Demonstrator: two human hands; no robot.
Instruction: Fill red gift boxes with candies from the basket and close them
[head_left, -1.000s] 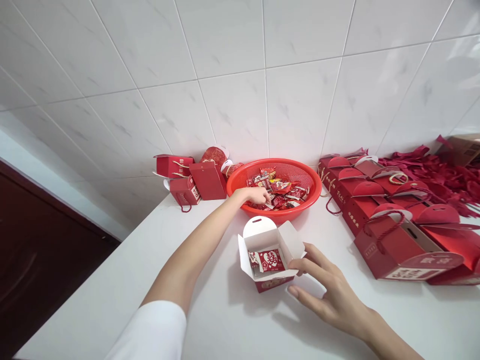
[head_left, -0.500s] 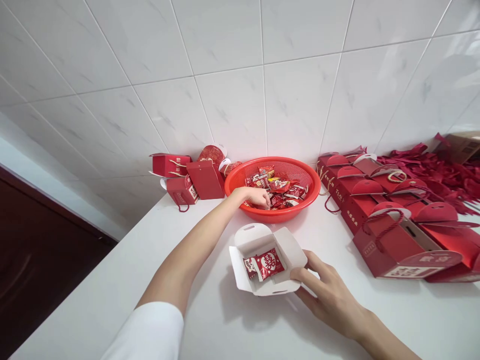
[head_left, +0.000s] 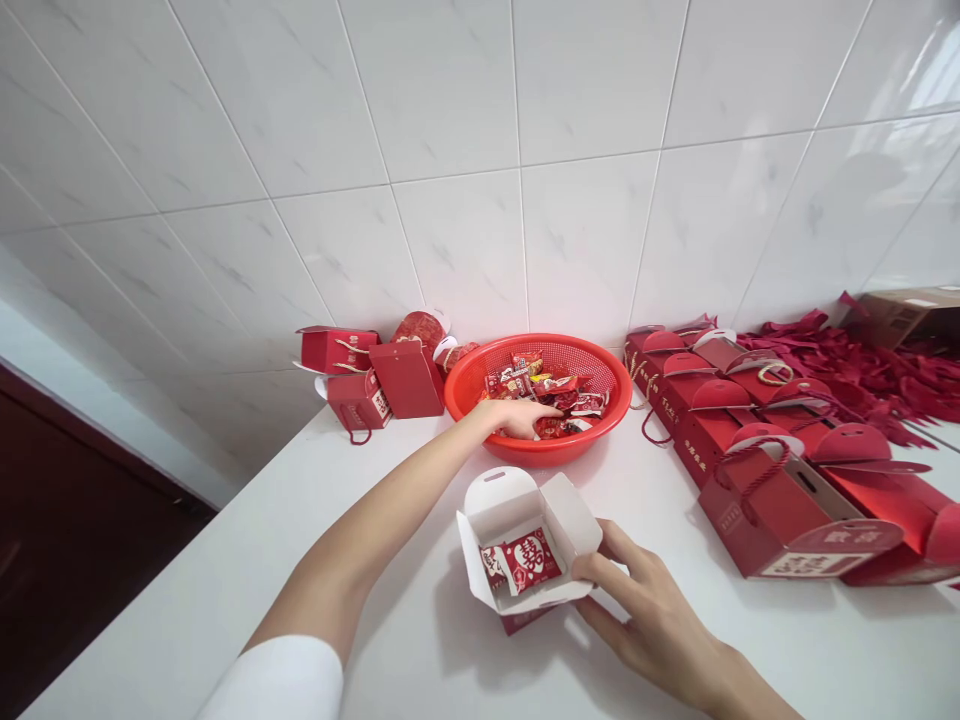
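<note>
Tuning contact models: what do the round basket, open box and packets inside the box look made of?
Basket: likely moulded plastic, light sheen; smooth rim, finely perforated wall.
Open box: probably thin card, matte white inside, red outside; creased, folded flaps, one with a cut slot.
Packets: probably plastic film, foil lining can't be ruled out; printed, pillow-like, flattened ends.

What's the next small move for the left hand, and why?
Probably close the left hand on a packet: it reaches among those in the red basket, though any hold is hidden, and the right hand holds the open box, which has spare room.
</note>
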